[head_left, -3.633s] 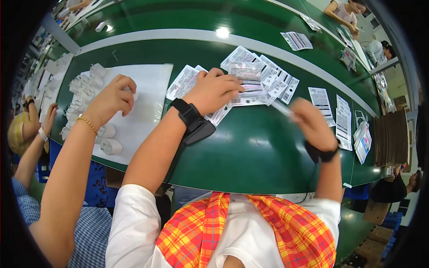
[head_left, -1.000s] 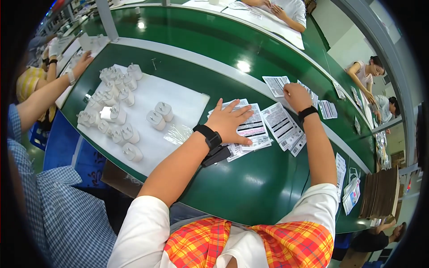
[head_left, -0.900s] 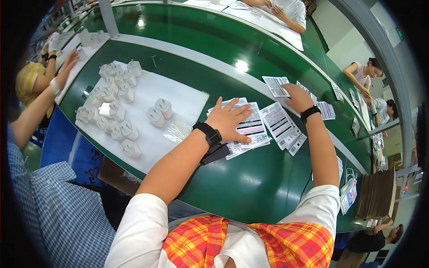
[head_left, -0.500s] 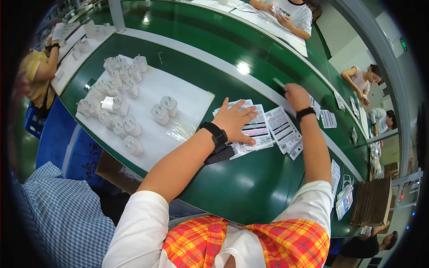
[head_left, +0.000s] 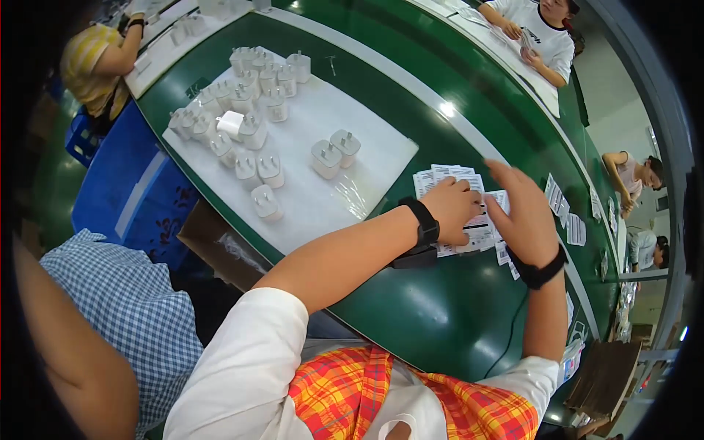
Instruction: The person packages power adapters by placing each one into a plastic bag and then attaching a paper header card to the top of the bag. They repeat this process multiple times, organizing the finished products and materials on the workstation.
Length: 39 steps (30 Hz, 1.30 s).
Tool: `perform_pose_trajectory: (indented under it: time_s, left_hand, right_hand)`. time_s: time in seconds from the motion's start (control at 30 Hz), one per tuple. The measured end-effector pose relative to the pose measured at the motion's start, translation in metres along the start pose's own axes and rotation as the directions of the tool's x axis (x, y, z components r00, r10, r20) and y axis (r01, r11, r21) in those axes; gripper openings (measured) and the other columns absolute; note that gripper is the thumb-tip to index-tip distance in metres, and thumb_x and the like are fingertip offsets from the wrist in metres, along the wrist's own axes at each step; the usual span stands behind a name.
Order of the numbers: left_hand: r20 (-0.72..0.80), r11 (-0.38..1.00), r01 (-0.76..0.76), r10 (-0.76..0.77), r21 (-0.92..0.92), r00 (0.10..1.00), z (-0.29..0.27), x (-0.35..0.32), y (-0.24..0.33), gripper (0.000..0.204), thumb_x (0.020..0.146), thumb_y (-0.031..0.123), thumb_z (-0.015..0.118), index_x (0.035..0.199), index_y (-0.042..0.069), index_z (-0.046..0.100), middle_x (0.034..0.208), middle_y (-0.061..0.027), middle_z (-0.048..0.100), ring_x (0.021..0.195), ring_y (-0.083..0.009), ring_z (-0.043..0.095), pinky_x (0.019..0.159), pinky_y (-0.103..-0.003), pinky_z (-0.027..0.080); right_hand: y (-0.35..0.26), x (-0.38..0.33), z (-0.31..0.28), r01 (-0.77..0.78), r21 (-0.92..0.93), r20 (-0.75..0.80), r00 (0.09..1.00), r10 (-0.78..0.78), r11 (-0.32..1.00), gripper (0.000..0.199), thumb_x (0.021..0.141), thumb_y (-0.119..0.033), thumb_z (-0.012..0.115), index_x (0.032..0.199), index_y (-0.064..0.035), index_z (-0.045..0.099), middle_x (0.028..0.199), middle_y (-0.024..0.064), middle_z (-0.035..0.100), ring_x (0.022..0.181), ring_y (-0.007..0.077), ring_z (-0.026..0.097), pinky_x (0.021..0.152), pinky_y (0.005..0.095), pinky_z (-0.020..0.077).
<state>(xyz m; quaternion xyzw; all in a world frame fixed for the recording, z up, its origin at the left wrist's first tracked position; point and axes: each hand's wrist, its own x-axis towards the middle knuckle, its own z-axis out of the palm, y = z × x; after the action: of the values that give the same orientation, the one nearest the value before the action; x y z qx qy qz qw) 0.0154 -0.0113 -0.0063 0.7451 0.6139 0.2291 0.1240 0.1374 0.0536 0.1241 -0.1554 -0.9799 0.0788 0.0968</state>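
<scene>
— Nearest the body, what are the hands doing?

— Both rest on the leaflets (head_left: 469, 220) spread over the green surface (head_left: 440, 315). The left hand (head_left: 455, 209), a black band at its wrist, has its fingers (head_left: 463, 192) curled loosely, tips pressing down on the top sheets; nothing is pinched. The right hand (head_left: 524, 213) lies just beside it, fingers (head_left: 506, 172) stretched nearly flat and close together over the far side of the stack.

— Where exactly are the leaflets?

— Under and between the two hands, just right of a white sheet (head_left: 345, 154).

— And on that sheet?

— White plug adapters (head_left: 334, 152), two standing near its middle, many more clustered toward its far left corner.

— Beyond that?

— More leaflets (head_left: 565, 213) trail along the surface to the right. Across it, a person in white (head_left: 535, 33) sits at work; another in yellow (head_left: 92, 62) sits far left. A checked sleeve (head_left: 125, 315) is close on the left.
</scene>
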Motion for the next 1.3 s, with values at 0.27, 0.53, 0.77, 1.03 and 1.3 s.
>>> perform_pose_trajectory:
  time_s: [0.27, 0.53, 0.77, 1.03, 1.3]
  left_hand:
    - [-0.137, 0.999, -0.041, 0.045, 0.033, 0.990, 0.003, 0.003, -0.005, 0.033, 0.074, 0.024, 0.066, 0.104, 0.011, 0.065, 0.114, -0.0064, 0.062, 0.103, -0.0303, 0.057, 0.092, -0.045, 0.044]
    - [-0.460, 0.998, -0.035, 0.005, -0.057, 0.888, -0.004, -0.009, 0.002, 0.025, 0.072, 0.014, 0.065, 0.097, 0.009, 0.067, 0.102, -0.0126, 0.065, 0.097, -0.0313, 0.060, 0.083, -0.045, 0.049]
    - [-0.164, 0.979, 0.203, -0.201, -0.005, 0.966, -0.014, 0.000, 0.009, 0.016, 0.072, 0.004, 0.060, 0.085, 0.005, 0.069, 0.093, -0.0188, 0.066, 0.091, -0.0336, 0.063, 0.080, -0.043, 0.051]
    - [-0.189, 0.982, 0.163, -0.142, 0.097, 0.972, -0.012, -0.005, 0.020, 0.013, 0.075, 0.006, 0.061, 0.086, 0.003, 0.067, 0.093, -0.0161, 0.066, 0.092, -0.0327, 0.062, 0.079, -0.040, 0.052]
    - [-0.369, 0.997, 0.067, -0.052, 0.030, 0.928, 0.003, -0.003, -0.018, 0.019, 0.079, 0.013, 0.062, 0.094, 0.003, 0.069, 0.115, -0.0131, 0.065, 0.102, -0.0335, 0.058, 0.085, -0.043, 0.050]
  right_hand:
    - [-0.093, 0.134, 0.079, 0.189, 0.250, 0.416, 0.865, -0.282, 0.950, 0.060, 0.076, -0.007, 0.065, 0.134, -0.0058, 0.050, 0.126, 0.0197, 0.057, 0.110, 0.0337, 0.059, 0.091, 0.0366, 0.0490]
    - [-0.025, 0.089, 0.017, 0.023, 0.860, 0.127, 0.958, -0.256, 0.510, 0.048, 0.083, -0.009, 0.060, 0.130, -0.0043, 0.051, 0.121, 0.0130, 0.058, 0.105, 0.0238, 0.060, 0.091, 0.0358, 0.0486]
    - [0.059, -0.036, 0.039, 0.052, 0.988, -0.006, 0.956, 0.294, -0.148, 0.057, 0.085, -0.018, 0.059, 0.137, -0.0059, 0.041, 0.122, 0.0126, 0.056, 0.101, 0.0209, 0.059, 0.089, 0.0322, 0.0485]
    - [0.060, -0.060, 0.077, -0.039, 0.998, 0.003, 0.840, 0.543, 0.054, 0.056, 0.083, -0.019, 0.066, 0.133, -0.0058, 0.042, 0.125, 0.0148, 0.054, 0.105, 0.0230, 0.059, 0.094, 0.0327, 0.0465]
    - [0.035, -0.067, 0.089, -0.241, 0.596, -0.086, 0.929, 0.359, 0.766, 0.060, 0.071, -0.015, 0.077, 0.123, -0.0023, 0.049, 0.123, 0.0152, 0.055, 0.113, 0.0288, 0.057, 0.097, 0.0366, 0.0446]
